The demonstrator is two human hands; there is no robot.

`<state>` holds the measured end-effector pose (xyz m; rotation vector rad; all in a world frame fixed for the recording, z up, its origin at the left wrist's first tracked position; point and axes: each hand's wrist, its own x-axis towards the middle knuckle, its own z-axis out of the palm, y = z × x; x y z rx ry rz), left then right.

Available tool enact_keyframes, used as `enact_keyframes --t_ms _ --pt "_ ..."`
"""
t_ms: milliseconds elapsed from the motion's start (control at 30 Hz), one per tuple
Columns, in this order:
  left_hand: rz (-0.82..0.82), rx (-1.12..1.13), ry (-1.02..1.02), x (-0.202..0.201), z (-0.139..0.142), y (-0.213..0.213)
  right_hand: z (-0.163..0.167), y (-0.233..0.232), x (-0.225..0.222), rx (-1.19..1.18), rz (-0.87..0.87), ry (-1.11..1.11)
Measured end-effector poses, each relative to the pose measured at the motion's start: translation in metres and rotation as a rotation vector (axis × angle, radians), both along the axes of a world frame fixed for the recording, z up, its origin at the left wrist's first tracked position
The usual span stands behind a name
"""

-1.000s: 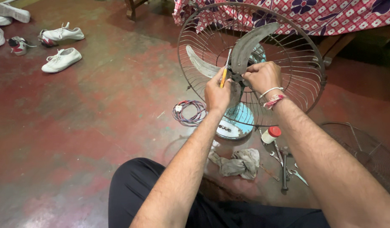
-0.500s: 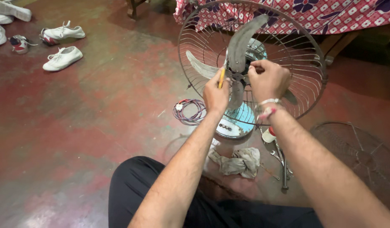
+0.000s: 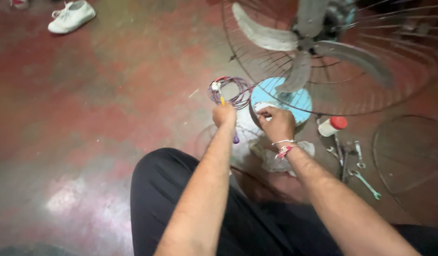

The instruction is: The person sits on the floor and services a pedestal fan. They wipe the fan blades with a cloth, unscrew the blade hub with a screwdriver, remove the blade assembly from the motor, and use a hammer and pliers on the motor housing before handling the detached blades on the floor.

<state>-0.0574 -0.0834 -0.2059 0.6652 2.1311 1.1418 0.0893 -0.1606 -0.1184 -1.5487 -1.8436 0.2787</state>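
Below the fan's blue base (image 3: 295, 102), the left hand (image 3: 224, 115) grips a yellow-handled screwdriver (image 3: 222, 100) and the right hand (image 3: 276, 124) pinches a small pale part; both are best kept steady and low.

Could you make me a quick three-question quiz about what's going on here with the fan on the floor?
1. True or false: the fan blades are bare at the front, and a loose wire grille lies flat on the floor to the right.
2. What does the left hand grip?
A. a spanner
B. a thin tool with a yellow shaft
C. a white shoe
3. What colour is the cap of the small white bottle near the fan's round blue base?

Key:
1. True.
2. B; the yellow-shafted tool sticks up out of the fist, while the spanners lie untouched on the floor.
3. Red. The right hand rests just left of the bottle, in front of the base.
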Motion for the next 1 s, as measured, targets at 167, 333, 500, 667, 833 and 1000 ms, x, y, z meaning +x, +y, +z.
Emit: enact_keyframes --t_ms 167,333,500,667,833,1000 --pt "-0.072 -0.132 -0.314 0.001 -0.014 -0.001 -0.05 0.003 -0.023 -0.248 -0.072 0.006" --pt "-0.027 -0.194 -0.204 -0.011 -0.011 0.005 -0.061 0.008 -0.046 -0.316 -0.068 -0.011" --pt "-0.016 -0.213 -0.151 -0.003 -0.014 0.01 -0.06 0.009 -0.042 -0.291 -0.063 -0.021" --pt "-0.04 -0.183 -0.097 0.011 -0.017 0.001 -0.055 -0.004 -0.021 -0.263 -0.077 0.091" --pt "-0.152 0.121 -0.649 0.033 -0.011 -0.016 -0.031 -0.012 0.001 -0.265 -0.021 0.182" --pt "-0.194 0.503 -0.597 0.059 0.013 -0.02 0.0 -0.02 0.01 -0.301 0.019 0.18"
